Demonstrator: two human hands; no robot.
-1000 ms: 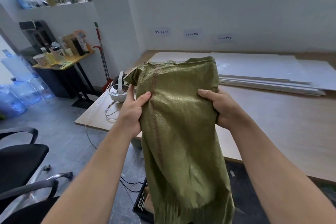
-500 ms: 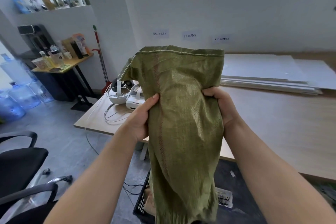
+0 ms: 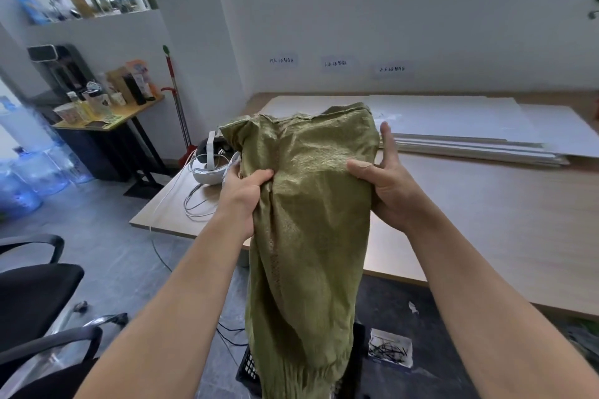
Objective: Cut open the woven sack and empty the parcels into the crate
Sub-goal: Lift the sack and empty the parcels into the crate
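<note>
I hold an olive-green woven sack (image 3: 308,236) upside down in front of me, its stitched end up and its frayed mouth hanging low. My left hand (image 3: 243,194) grips the sack's left side in a fist. My right hand (image 3: 385,185) presses its right side between thumb and palm, with the forefinger pointing up. Under the sack's mouth stands a black plastic crate (image 3: 249,369) on the floor, mostly hidden by the sack. I see no parcels.
A wooden table (image 3: 486,220) lies ahead with stacked white boards (image 3: 470,133) at the back and a white headset (image 3: 210,165) with cables at its left corner. Black office chairs (image 3: 35,301) stand at the left. A small printed paper (image 3: 390,351) lies on the dark floor mat.
The sack has dropped lower again after being lifted half a second ago. My right forefinger has come off the sack and now points up.
</note>
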